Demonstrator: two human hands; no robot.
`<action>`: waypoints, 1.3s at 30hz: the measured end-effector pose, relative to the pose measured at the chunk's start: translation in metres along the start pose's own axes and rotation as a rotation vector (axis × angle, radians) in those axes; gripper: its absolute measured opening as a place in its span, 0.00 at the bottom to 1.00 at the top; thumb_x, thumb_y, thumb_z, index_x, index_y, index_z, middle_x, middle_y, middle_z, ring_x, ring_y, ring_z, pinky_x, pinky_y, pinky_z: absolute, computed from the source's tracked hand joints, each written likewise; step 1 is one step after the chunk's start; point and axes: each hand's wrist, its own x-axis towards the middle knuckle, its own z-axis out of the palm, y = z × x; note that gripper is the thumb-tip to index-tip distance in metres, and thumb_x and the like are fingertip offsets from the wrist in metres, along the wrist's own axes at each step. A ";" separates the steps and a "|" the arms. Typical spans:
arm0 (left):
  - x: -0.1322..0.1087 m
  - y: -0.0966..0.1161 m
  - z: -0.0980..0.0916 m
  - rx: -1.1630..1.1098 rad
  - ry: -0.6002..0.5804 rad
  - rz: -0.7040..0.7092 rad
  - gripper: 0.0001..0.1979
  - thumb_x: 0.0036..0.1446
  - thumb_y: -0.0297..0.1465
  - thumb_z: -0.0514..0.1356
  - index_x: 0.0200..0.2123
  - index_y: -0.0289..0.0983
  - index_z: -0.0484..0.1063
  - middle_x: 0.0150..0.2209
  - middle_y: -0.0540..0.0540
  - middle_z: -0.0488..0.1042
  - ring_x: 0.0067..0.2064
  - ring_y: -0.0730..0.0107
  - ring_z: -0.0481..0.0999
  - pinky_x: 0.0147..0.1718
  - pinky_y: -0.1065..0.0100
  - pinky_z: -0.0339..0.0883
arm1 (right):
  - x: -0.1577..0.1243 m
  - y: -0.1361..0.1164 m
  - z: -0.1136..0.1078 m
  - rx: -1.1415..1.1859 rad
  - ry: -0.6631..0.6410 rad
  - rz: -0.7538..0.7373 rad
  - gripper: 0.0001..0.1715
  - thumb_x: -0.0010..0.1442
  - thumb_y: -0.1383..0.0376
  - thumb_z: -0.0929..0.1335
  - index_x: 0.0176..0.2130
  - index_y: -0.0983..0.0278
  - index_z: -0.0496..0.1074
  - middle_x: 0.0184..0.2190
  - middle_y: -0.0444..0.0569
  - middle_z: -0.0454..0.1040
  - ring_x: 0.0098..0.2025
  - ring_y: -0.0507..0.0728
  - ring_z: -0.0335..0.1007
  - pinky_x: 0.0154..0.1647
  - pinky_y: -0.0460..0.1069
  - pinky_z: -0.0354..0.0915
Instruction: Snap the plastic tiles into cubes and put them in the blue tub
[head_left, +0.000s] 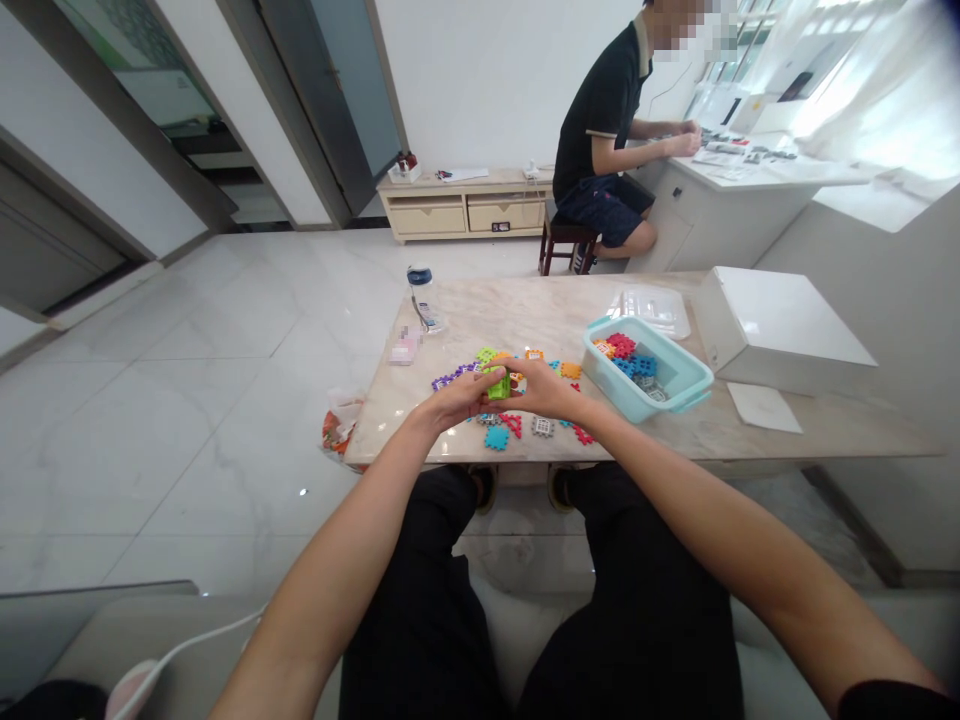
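Between my two hands is a small green block (498,384) of interlocking plastic pieces, raised over the near part of the marble table. My left hand (461,396) grips its left side, with the thumb on top. From the right, the fingers of my right hand (537,388) close on the same block. Loose flat building pieces lie around and under the hands: a blue square (496,437), a grey square (543,427), a red triangle (513,425), an orange piece (571,370) and a purple row (454,377). My hands hide some pieces.
A light-blue bin (679,385) holding red, blue and grey pieces stands right of my hands. Behind it lies a clear plastic lid (656,308), beside a white box (780,325). A bottle (424,295) stands far left. Another person (607,110) sits working at a white desk.
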 end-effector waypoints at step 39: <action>-0.001 -0.010 -0.067 0.161 0.832 0.066 0.21 0.56 0.30 0.74 0.52 0.31 0.79 0.34 0.44 0.83 0.31 0.68 0.84 0.30 0.73 0.71 | 0.054 0.095 0.075 -0.585 -0.314 0.627 0.18 0.63 0.67 0.77 0.51 0.72 0.81 0.49 0.65 0.82 0.52 0.64 0.79 0.60 0.55 0.73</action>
